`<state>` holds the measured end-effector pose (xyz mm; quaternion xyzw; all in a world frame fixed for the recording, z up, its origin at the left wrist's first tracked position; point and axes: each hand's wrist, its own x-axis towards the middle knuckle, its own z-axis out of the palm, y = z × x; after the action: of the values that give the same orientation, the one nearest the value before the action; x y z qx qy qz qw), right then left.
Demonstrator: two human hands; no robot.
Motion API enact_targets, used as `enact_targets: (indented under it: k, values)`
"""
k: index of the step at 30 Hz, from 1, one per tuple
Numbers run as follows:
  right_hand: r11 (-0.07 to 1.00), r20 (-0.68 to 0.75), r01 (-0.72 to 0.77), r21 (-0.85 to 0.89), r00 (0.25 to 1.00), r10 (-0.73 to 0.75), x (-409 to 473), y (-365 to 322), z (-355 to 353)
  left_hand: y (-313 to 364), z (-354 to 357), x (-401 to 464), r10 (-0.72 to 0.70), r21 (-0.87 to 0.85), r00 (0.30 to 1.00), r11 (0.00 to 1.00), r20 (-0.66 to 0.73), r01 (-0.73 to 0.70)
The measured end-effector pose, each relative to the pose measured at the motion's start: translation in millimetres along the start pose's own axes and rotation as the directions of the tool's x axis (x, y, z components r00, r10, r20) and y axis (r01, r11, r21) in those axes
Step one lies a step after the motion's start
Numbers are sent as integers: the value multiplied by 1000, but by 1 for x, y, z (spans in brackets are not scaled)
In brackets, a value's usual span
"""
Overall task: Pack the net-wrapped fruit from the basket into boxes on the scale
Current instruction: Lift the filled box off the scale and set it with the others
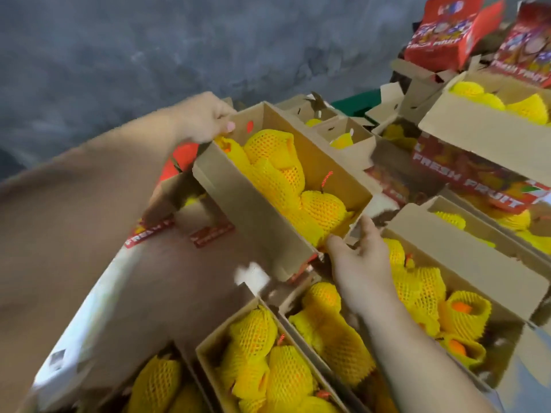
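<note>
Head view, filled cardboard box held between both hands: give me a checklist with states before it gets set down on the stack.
1. Left hand grips the far end of the brown cardboard box: ok.
2. Right hand holds the near end: cannot tell, fingers straight at the corner.
3. Yellow foam-net wrapped fruit sits inside the walls: ok.
4. Box level: not ok, tilted.
5. Free landing spot: cannot tell; open filled boxes lie below.
6. Scale in view: cannot tell.

Just one view here, head-mounted and wide-angle, looking forward and steeply down from above the person's arms. It sits close over the open cardboard boxes (277, 186), which fill the lower frame; a grey wall (149, 40) runs across the top.
</note>
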<state>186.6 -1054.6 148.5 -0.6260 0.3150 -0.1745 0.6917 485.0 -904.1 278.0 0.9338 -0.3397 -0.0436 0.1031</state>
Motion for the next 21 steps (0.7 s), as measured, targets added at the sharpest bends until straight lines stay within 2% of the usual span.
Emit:
enact_targets:
  k: [4,8,12,15,18,21]
  values:
    - [978,-18,-130,165,991,134,15,19,5,18,2,37,19,-63,999,998,-28,-21]
    - [942,-78,-208,262,969,235,15,47,18,31,54,55,24,-113,1000,993,16,-22]
    - [912,-70,-309,269,938,338,17,59,24,6,130,60,-99,-130,994,986,38,103]
    - [910,-56,-335,246,932,358,18,55,30,-27,169,58,-237,-203,970,948,56,243]
    - [908,58,-368,197,929,364,13,52,36,-49,197,59,-332,-238,939,908,90,343]
    - [877,186,-460,139,882,433,5,47,44,-54,225,51,-297,-194,945,928,135,319]
